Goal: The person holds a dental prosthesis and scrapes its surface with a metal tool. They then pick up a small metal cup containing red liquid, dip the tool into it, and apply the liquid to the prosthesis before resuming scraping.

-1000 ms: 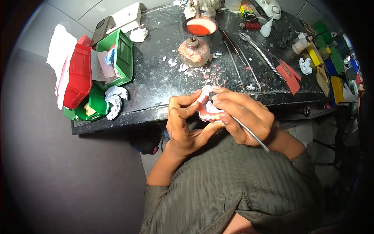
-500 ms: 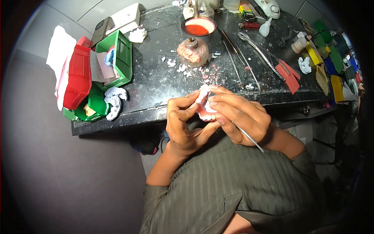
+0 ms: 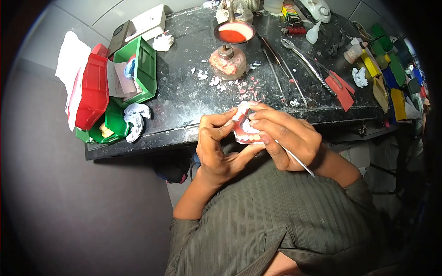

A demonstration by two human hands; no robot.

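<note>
A dental model with pink wax and a curved row of teeth is held up in front of the bench edge. My left hand is closed around its left side, thumb below and fingers above. Between the fingers of my right hand is a thin metal wax carver, its handle sticking out toward my body. The carver's tip lies by the inner side of the model and is partly covered by my fingers. My right fingertips also touch the model's right and upper edges.
A spirit burner stands behind my hands, below a pan of red wax. Wax crumbs lie around it. Metal tools and red wax sheets are at right. Green and red bins stand at left.
The dental model has tilted slightly, so more of its front teeth show. My right hand and the carver have shifted a little to the right.
</note>
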